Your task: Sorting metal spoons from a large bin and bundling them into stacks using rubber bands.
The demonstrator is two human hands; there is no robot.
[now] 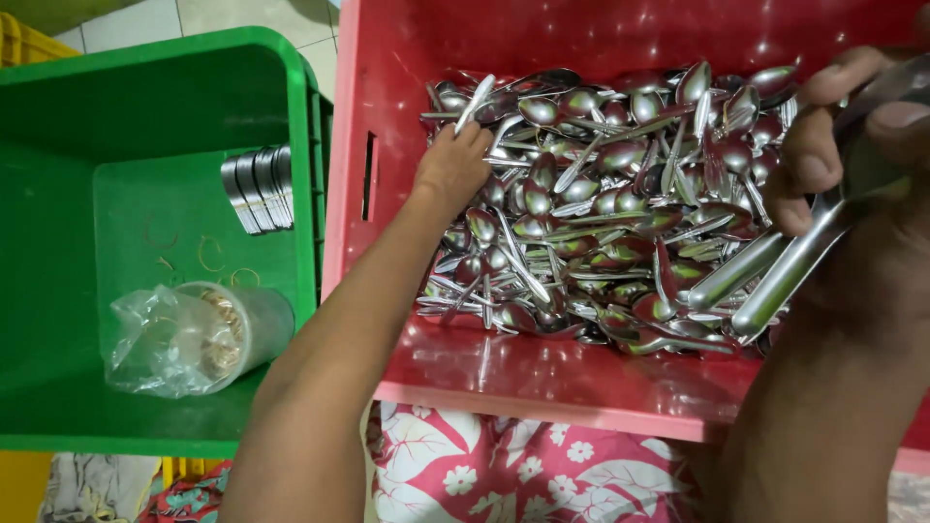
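From the head camera I look straight down into a red crate [542, 373] holding a big heap of steel spoons [601, 208], bowls and handles crossing every way, piled against the far and right side and leaving a bare strip of red floor along the near wall. My left hand [451, 167] reaches in over the near-left edge of the heap, its fingers closed on a single spoon [475, 103] whose handle sticks up and away past the knuckles. My right hand [857, 131] sits high at the right edge of the view, close to the lens and partly blurred, clamped on a small bundle of spoon handles [775, 271] that slant down and to the left over the heap; I count two or three handles, but the bowls are hidden inside the grip, so I cannot give the exact number. The two hands are well apart, one at each side of the heap. Just beside the red crate, on the left, stands a green crate [58, 242]; against its right wall lies a neat stack of spoon handles [258, 188], a few loose rubber bands [208, 254] lie on its floor, and a round clear container [237, 329] wrapped in a crumpled plastic bag [150, 344] lies near its front. A red floral cloth [504, 470] shows below the red crate.
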